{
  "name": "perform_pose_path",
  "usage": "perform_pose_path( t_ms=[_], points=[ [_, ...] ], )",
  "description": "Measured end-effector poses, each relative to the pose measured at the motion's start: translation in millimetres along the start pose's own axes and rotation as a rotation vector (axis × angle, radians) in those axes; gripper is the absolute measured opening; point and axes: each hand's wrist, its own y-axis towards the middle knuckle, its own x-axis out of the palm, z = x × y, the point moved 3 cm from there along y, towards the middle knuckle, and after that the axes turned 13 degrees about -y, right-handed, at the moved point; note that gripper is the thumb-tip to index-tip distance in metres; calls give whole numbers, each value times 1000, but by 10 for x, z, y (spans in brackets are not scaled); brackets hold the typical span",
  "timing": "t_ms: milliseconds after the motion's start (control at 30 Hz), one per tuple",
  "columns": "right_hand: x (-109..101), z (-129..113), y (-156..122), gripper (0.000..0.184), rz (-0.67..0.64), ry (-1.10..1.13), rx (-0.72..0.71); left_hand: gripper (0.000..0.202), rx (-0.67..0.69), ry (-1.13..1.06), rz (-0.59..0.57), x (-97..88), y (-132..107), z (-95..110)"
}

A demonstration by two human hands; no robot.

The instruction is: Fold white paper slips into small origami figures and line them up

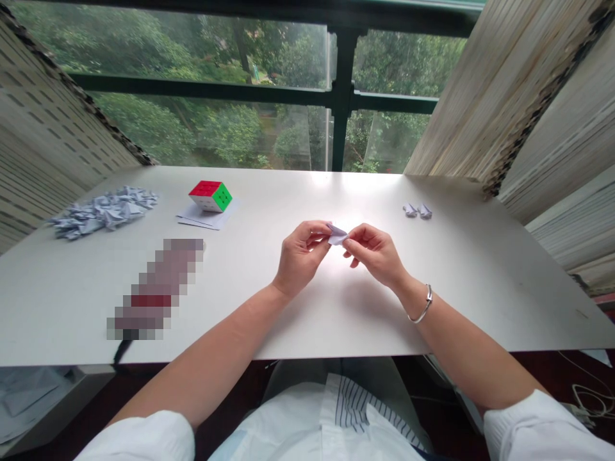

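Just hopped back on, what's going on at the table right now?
A person at a white table is pinching a small folded piece of white paper between the left hand and the right hand. Two small folded paper pieces sit farther along the table to the right. To the left are a heap of folded paper and a red-and-green puzzle cube resting on white paper sheets. A pixelated object lies nearer the person.

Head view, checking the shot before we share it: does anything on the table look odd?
The pixelated patch on the left of the white table stands out: it hides whatever lies there, and a dark strip trails over the table edge.
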Motion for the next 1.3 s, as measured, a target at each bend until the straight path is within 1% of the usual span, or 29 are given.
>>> perform_pose_path(
  t_ms=[200, 267, 333, 433, 533, 733, 867, 1067, 1200, 1300],
  points=[
    [-29, 30, 5, 33, 103, -90, -1, 13, 93, 224, 150, -38, 6, 98],
    [-40, 34, 5, 33, 129, -99, -6, 12, 59, 267, 170, -46, 1, 106],
    [-44, 29, 0, 32, 141, -111, -17, 16, -40, 221, 149, -41, -2, 79],
    [-35, 9, -13, 29, 141, -148, -35, 25, -185, 24, 98, -9, 3, 26],
    [-23, -5, -24, 28, 146, -202, -41, 31, -242, -142, 97, 13, 19, -2],
    [-13, 0, -28, 28, 151, -286, -52, 26, -333, -249, 105, 30, 17, -44],
    [-9, 8, -29, 27, 153, -316, -62, 24, -354, -261, 83, 47, -3, -49],
    [-2, 27, -39, 25, 171, -319, -89, 23, -307, -215, 42, 60, -2, -33],
    [3, 21, -46, 32, 177, -319, -119, 27, -298, -173, 15, 66, -7, -36],
    [15, 1, -49, 27, 156, -335, -152, 28, -278, -123, 19, 62, -12, -40]
  ],
)
